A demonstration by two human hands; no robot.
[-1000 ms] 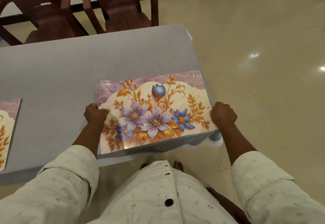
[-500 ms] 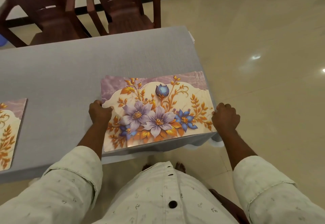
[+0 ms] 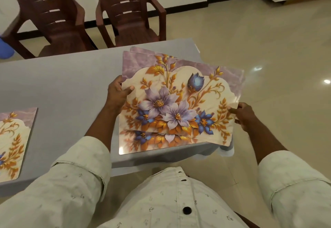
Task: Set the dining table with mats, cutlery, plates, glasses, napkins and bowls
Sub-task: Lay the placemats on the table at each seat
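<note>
On the table: grey top (image 3: 62, 88), takes up most of my view, I'm standing at its right end.
Chairs: two brown plastic ones (image 3: 129, 12) on the far side, pushed up near the edge.
Mats in hand: a floral mat (image 3: 179, 102) held up over the table's right end, tilted, with at least one more fanned out under it, so kind of a small stack.
Mat already down: another floral mat (image 3: 12, 141) lying flat at the left, well apart from the ones I'm holding.
Left hand (image 3: 118, 93): gripping the stack's left edge, thumb on top.
Right hand (image 3: 243, 116): pinching the right edge.
</note>
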